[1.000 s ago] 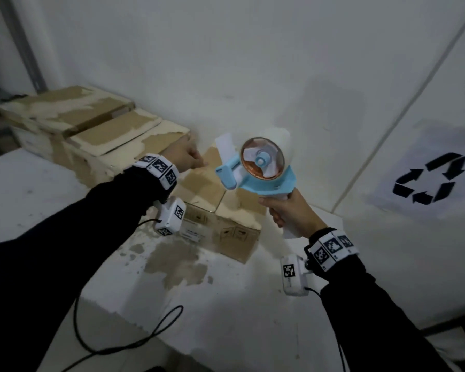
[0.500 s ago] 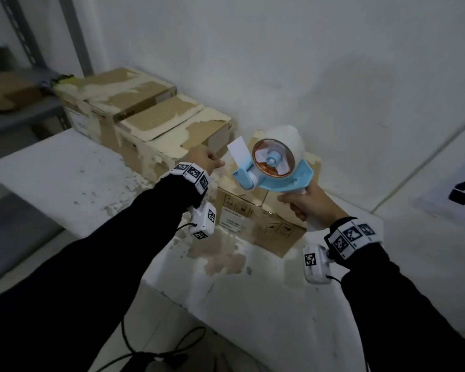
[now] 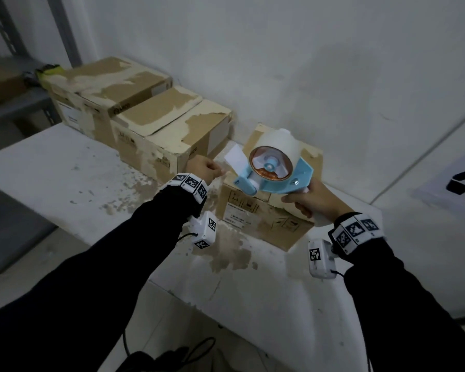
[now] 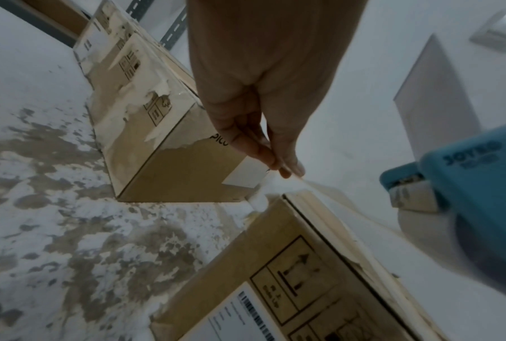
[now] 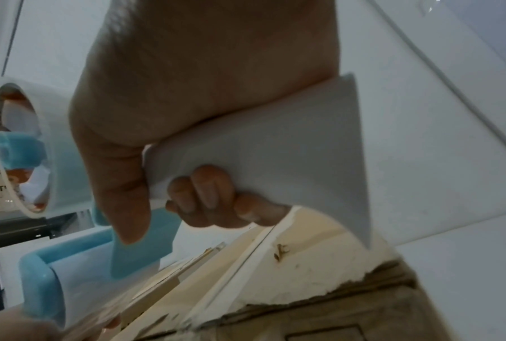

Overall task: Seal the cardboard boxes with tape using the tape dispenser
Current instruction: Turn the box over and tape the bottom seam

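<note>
**Tape dispenser lined up over the small box, tape end in hand**

Tape dispenser now sits lower than it did a second ago, hanging just above the near box instead of out in front of the wall. The view has swung left too, so the row of older boxes against the wall takes up more of the scene. The left hand has stayed at the gap between the middle box and the near one. To my eye this means the person is about to lay the first strip: the tool is over the box top, but no tape is pressed down on it yet.

The right hand is wrapped tight round the white handle, fingers curled under and the thumb lying along the blue frame. The left hand, seen from its wrist camera, pinches a thin, nearly clear strip of tape between fingertips and thumb; the strip runs across towards the dispenser's blue head. A white flap stands up at the front of the tool.

The dispenser itself is pale blue plastic with a white roll, an orange-brown core showing round the hub. The near box lies by the table's right end, close to the wall, its top torn and patched with old white tape, a printed label on its front face.
</note>
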